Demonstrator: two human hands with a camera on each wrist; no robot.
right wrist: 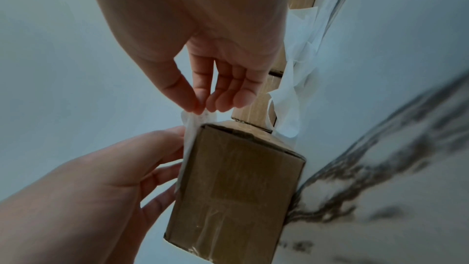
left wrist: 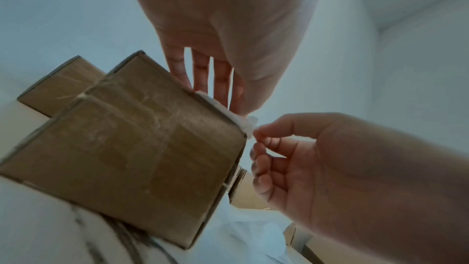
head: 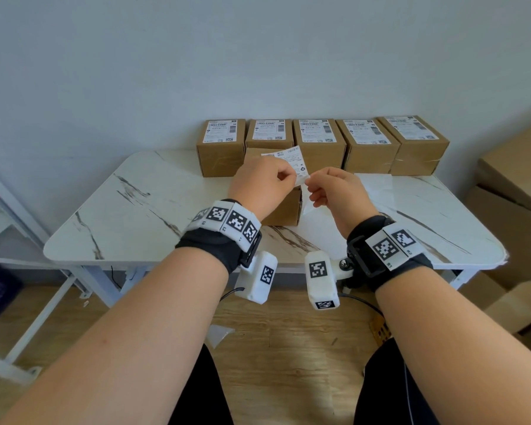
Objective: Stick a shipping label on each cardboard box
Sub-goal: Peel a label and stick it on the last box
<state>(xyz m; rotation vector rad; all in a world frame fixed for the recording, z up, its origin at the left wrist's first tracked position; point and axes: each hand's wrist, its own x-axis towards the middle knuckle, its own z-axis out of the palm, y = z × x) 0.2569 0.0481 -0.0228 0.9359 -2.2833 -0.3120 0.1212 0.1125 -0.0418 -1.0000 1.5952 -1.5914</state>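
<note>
Five cardboard boxes with white shipping labels stand in a row at the back of the marble table. In front of them stands a bare cardboard box, partly hidden by my hands. Just above it I hold a printed shipping label. My left hand pinches the label's near edge. My right hand pinches the corner beside it between thumb and forefinger. A thin translucent backing sheet hangs below that corner.
Peeled white backing sheets lie on the table to the right of the bare box. Larger cardboard boxes are stacked on the floor at the right. A white frame stands at the left.
</note>
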